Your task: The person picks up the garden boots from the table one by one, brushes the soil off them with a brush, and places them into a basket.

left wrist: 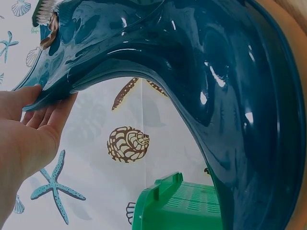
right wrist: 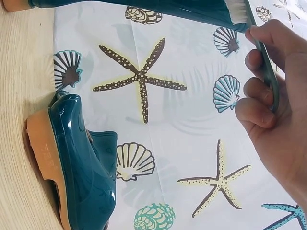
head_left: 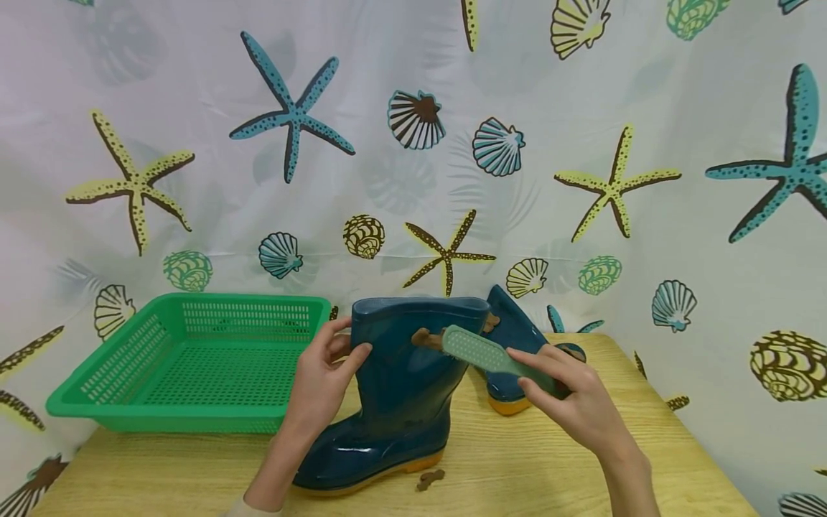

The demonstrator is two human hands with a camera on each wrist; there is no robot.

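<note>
A dark blue rubber boot (head_left: 407,380) with an orange sole stands upright on the table, its toe to the left. My left hand (head_left: 329,373) grips the boot's shaft near the top, thumb on the near side and fingers behind, as the left wrist view also shows. In my right hand (head_left: 571,395) is a green scrub brush (head_left: 481,350), held by its handle. Its white bristles (right wrist: 236,10) face the boot shaft, right at a brown smear of mud (head_left: 426,338). In the left wrist view the bristles overlap the mud's edge.
A second blue boot (head_left: 510,337) lies behind and to the right, with brown mud on it. At the left sits a green plastic basket (head_left: 194,424). A brown clump (head_left: 430,479) lies on the wooden table (head_left: 517,474) by the heel. A patterned curtain (head_left: 413,187) hangs behind.
</note>
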